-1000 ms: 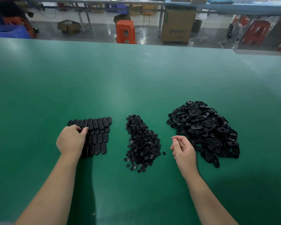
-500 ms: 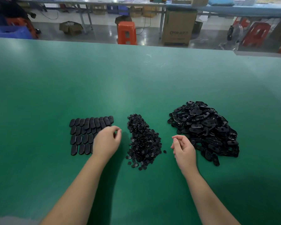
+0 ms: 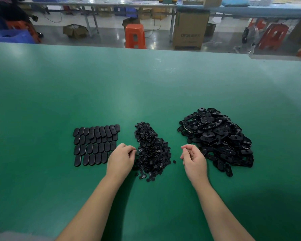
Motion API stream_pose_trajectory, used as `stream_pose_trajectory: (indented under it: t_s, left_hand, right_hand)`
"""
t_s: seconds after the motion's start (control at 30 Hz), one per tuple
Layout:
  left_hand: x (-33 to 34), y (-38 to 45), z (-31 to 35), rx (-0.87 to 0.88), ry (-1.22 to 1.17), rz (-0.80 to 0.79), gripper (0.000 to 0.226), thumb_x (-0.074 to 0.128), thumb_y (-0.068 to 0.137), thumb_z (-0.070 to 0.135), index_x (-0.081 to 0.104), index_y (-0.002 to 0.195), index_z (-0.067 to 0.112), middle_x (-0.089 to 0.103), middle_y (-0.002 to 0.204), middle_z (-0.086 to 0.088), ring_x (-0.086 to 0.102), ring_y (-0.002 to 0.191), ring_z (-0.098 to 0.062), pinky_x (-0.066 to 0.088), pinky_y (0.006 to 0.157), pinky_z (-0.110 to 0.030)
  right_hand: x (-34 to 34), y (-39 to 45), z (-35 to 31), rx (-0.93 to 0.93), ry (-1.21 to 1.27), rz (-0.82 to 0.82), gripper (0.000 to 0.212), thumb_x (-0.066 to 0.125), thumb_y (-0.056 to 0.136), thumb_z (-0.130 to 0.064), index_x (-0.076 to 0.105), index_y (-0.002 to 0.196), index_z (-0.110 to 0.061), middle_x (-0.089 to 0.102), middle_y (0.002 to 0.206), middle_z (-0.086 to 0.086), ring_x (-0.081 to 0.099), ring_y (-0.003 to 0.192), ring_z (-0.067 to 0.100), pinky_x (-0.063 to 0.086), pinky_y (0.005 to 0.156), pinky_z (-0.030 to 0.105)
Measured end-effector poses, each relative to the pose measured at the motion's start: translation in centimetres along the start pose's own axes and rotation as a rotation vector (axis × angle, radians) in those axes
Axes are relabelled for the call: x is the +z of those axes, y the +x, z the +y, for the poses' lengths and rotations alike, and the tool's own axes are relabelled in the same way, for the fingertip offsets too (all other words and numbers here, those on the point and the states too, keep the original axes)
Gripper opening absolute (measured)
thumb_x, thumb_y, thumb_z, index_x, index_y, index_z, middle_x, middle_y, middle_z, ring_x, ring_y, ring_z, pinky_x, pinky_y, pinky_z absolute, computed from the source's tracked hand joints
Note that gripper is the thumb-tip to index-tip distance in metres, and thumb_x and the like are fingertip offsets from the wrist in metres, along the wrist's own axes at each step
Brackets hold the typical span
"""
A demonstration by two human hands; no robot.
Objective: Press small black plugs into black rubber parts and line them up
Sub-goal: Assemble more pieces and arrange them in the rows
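Head view, left hand [image 3: 121, 158] fingertips hidden in plug pile [image 3: 151, 150]

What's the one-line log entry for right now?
left hand at plug pile | right hand curled, contents unseen | finished rows left | loose parts right

Dim, even light from above leaves pale glare patches on the green table [image 3: 146, 87]. Soft shadows lie under both forearms. Wide-angle bending curves the edges; the background looks slightly soft.
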State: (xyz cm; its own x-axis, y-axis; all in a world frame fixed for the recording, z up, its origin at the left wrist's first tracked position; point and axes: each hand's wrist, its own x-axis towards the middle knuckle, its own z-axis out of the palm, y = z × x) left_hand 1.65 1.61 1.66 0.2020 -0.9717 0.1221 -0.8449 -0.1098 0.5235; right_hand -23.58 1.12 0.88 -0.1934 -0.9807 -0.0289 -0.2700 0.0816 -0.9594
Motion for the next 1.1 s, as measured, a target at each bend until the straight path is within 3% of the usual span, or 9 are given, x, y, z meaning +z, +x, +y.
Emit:
stream_pose_trajectory:
  t_s: [0.33, 0.67, 0.87, 1.1]
  left_hand:
    - [0.1, -0.5, 0.8, 0.019, 0.013, -0.003, 0.018, 0.064, 0.097, 0.029, 0.077, 0.104, 0.019, 0.059, 0.091, 0.007, 0.059, 0.079, -0.016, 0.053, 0.073, -0.034]
    - [0.5, -1.6, 0.7, 0.031, 0.001, 0.024, 0.019, 0.060, 0.100, 0.021, 0.076, 0.107, 0.012, 0.060, 0.095, 0.002, 0.061, 0.077, -0.021, 0.052, 0.072, -0.034]
    - [0.3, -1.6, 1.0, 0.004, -0.006, -0.006, 0.011, 0.063, 0.097, 0.024, 0.071, 0.097, 0.015, 0.057, 0.094, 0.005, 0.058, 0.076, -0.017, 0.048, 0.070, -0.032]
    - [1.3, -3.8, 2.8, -0.121, -0.263, 0.184, 0.008, 0.061, 0.095, 0.018, 0.058, 0.088, 0.020, 0.052, 0.091, 0.006, 0.048, 0.085, -0.007, 0.036, 0.076, -0.027]
  right_hand:
    - [0.1, -0.1, 0.0, 0.001, -0.018, -0.004, 0.020, 0.053, 0.102, -0.014, 0.064, 0.094, -0.028, 0.068, 0.073, -0.007, 0.045, 0.053, 0.012, 0.036, 0.049, 0.029]
    - [0.1, -0.1, 0.1, -0.007, -0.035, -0.009, 0.020, 0.053, 0.102, -0.015, 0.064, 0.093, -0.030, 0.068, 0.075, -0.008, 0.044, 0.050, 0.009, 0.034, 0.046, 0.025]
    - [0.2, -0.1, 0.1, 0.000, -0.038, -0.006, 0.020, 0.054, 0.102, -0.015, 0.064, 0.094, -0.030, 0.069, 0.075, -0.009, 0.045, 0.052, 0.009, 0.036, 0.046, 0.024]
    - [0.2, -0.2, 0.1, -0.051, -0.071, -0.015, 0.020, 0.054, 0.103, -0.019, 0.064, 0.090, -0.031, 0.068, 0.073, -0.007, 0.045, 0.049, 0.009, 0.036, 0.046, 0.028]
